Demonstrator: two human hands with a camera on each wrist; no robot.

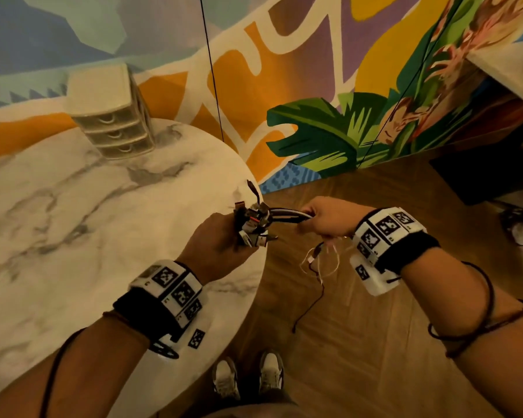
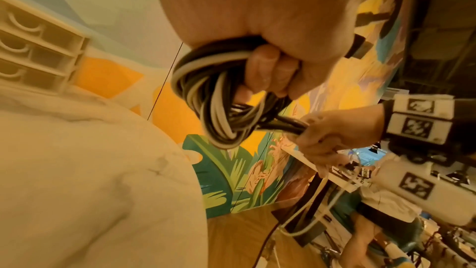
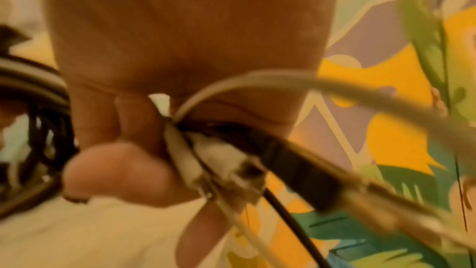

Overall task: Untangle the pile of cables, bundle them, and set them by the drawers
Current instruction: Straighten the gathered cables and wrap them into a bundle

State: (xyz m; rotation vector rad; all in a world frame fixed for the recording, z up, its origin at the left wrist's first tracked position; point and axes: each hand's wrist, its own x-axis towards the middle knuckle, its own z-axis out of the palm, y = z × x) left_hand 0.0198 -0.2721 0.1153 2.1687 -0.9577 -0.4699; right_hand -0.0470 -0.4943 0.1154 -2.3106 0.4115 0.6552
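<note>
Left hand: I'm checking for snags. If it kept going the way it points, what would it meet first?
Probably nothing close: the left hand, gripping the cable bundle, points across the table edge toward the mural wall; depth is unclear.

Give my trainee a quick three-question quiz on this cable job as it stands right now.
1. True or false: the cable bundle already rests beside the drawers.
2. What grips the coiled end of the bundle? A) the left hand B) the right hand C) neither hand
3. Fill in: loose white and black cable ends hang from the right hand over the ____.

Key
1. False: both hands hold it up at the edge of the marble table, well short of the drawers.
2. A; the right hand holds the strands that lead out of the coil.
3. Floor, the wooden floor.
</note>
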